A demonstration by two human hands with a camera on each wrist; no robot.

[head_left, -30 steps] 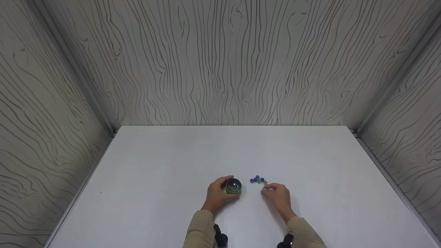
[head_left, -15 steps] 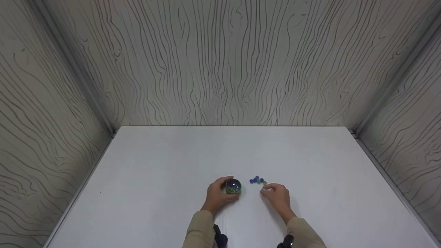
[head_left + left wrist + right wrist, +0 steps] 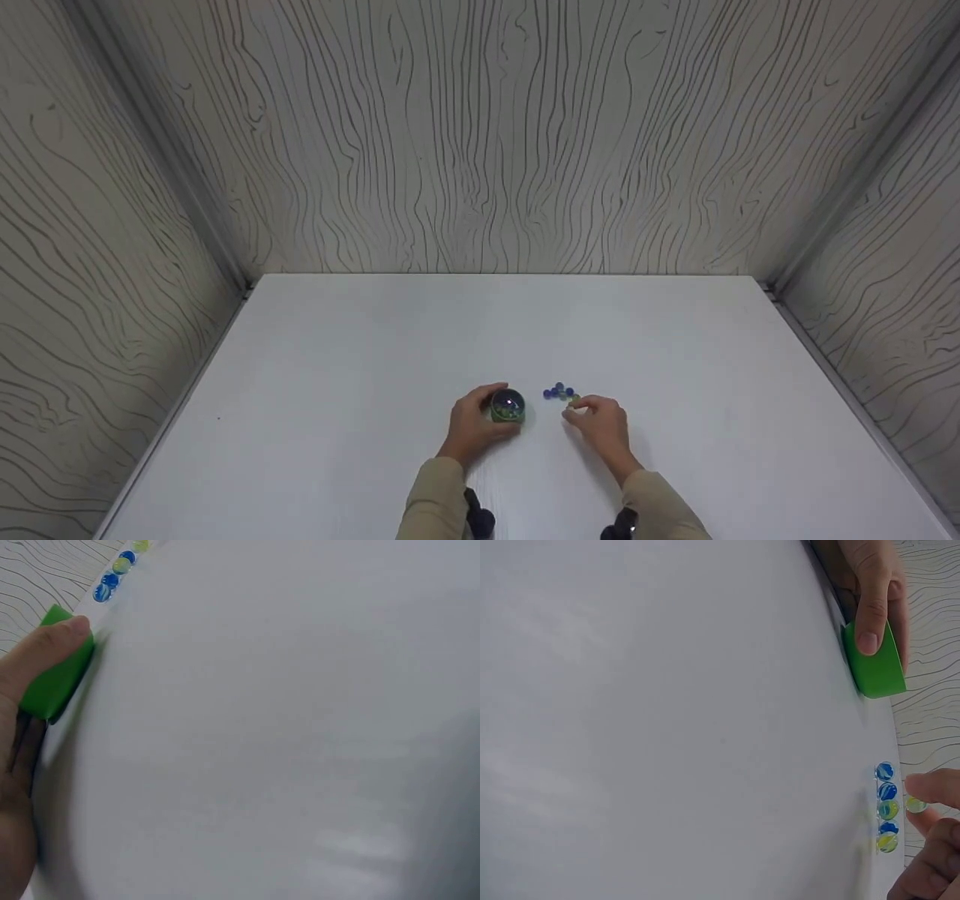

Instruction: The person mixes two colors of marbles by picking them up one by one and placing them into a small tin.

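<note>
grips round green plastic-looking cup [image 3: 879,675], probably light, in left hand [image 3: 474,427]; pinches round yellow-green glass marble [image 3: 916,804], likely hard and slippery, best taken across its middle, in right hand [image 3: 604,426].

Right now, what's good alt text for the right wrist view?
A right hand pinches a clear yellow-green marble beside several clear marbles with blue or yellow swirls on a white table; at top, a left hand grips a round green cup.
</note>
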